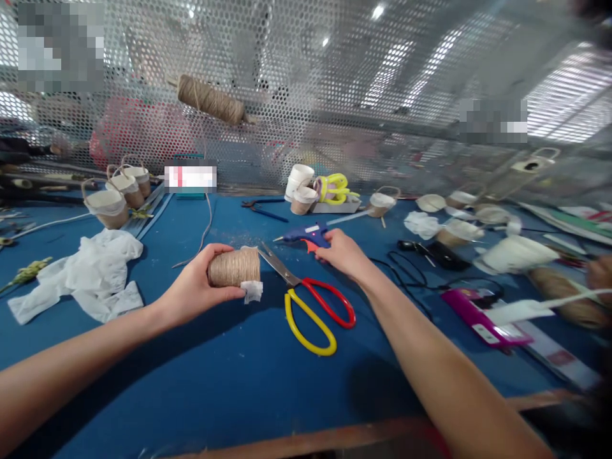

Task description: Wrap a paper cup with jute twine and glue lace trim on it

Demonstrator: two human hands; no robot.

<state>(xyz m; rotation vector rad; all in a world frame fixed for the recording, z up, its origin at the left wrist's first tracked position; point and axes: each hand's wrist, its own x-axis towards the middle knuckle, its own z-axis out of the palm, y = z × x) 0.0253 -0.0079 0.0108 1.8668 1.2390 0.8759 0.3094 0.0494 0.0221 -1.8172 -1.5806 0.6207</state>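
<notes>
My left hand (196,287) is closed around a twine-wrapped cup (234,266), held on its side just above the blue table, with a bit of white paper sticking out at its lower right end. My right hand (342,252) grips the handle of a blue glue gun (306,236) with an orange trigger, its nozzle pointing left. Scissors (310,303) with one red and one yellow handle lie on the table between my two hands, blades toward the cup.
Crumpled white plastic (90,271) lies at left. Finished twine baskets (112,204) stand at back left. White cups and yellow tape rolls (335,188) sit on a tray. A twine spool (210,101) hangs on the mesh wall. Black cord, cups and a magenta tool (473,312) crowd the right.
</notes>
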